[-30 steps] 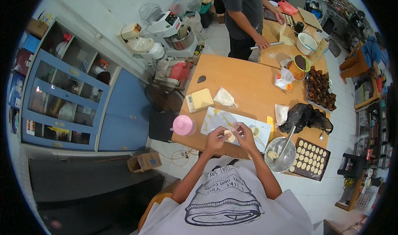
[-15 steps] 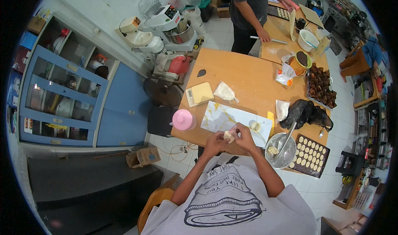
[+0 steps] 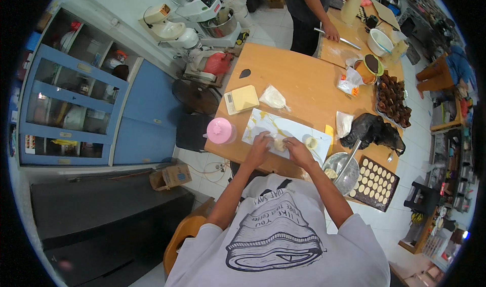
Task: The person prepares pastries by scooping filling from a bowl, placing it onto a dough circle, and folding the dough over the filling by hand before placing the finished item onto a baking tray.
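Over the white marbled board [image 3: 253, 127], a pale lump of dough [image 3: 279, 144] is between my two hands. My left hand [image 3: 259, 149] has its fingers closed on the dough's left side. From the other side my right hand [image 3: 297, 152] presses its fingertips against it. A small round cutter [image 3: 311, 142] stands on the board just right of my right hand. Beyond it is a metal bowl [image 3: 346, 185] with some dough and a metal-handled tool [image 3: 352, 155] leaning inside. A dark tray [image 3: 386, 202] of several flat dough rounds lies at the right.
A pink lidded jug [image 3: 221, 130], a kitchen scale [image 3: 243, 99] and a bag of white powder [image 3: 273, 97] stand left on the table. Black plastic bags [image 3: 368, 129] and a tray of brown paper cups [image 3: 393, 100] are at right. Across the table, a co-worker's hand [image 3: 331, 32] holds a metal rod.
My hands have moved forward with the dough, from the board's near edge onto the board. The co-worker's hand with the rod has shifted slightly right. My view has tilted a little.
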Demonstrator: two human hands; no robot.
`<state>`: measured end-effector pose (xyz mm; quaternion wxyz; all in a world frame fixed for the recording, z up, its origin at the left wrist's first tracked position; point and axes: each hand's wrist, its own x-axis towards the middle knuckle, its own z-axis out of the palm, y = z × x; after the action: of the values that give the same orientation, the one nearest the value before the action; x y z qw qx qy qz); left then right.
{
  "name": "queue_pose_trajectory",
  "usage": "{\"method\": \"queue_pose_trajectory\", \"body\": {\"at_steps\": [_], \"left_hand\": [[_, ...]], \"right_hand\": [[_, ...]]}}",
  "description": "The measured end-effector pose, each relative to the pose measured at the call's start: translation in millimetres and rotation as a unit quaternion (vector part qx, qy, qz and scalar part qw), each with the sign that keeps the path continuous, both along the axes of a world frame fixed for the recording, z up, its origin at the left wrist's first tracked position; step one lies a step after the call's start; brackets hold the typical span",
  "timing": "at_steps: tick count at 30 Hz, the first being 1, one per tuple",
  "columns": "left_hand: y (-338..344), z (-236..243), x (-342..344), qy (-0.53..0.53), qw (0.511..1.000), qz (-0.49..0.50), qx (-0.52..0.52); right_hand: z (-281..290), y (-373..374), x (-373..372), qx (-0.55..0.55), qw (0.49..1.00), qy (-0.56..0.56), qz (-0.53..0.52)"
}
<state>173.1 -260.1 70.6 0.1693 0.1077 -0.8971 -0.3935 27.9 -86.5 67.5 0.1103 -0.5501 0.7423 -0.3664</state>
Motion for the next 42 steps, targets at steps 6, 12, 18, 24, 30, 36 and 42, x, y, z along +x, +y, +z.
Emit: {"method": "queue_pose_trajectory", "body": {"at_steps": [6, 12, 18, 24, 30, 36, 42], "left_hand": [[0, -2, 18, -0.047, 0.996, 0.067, 0.022], [-18, -26, 3, -0.016, 0.988, 0.151, -0.001], [-37, -43, -6, -0.103, 0.972, 0.188, -0.095], [-42, -68, 4, -0.118, 0.976, 0.150, -0.100], [-5, -6, -10, -0.254, 0.934, 0.173, -0.180], [38, 2, -20, -0.159, 0.985, 0.041, -0.061], [19, 5, -25, -0.148, 0.974, 0.013, 0.169]], "right_hand": [[10, 5, -11, 0.049, 0.998, -0.034, -0.022], [20, -73, 4, 0.011, 0.998, 0.001, -0.055], [-11, -113, 17, 0.098, 0.986, 0.123, -0.061], [-21, -120, 20, 0.111, 0.978, 0.133, -0.113], [-34, -99, -13, -0.207, 0.866, -0.286, -0.354], [3, -40, -13, -0.106, 0.881, -0.352, -0.299], [4, -14, -5, -0.051, 0.951, -0.221, -0.209]]}}
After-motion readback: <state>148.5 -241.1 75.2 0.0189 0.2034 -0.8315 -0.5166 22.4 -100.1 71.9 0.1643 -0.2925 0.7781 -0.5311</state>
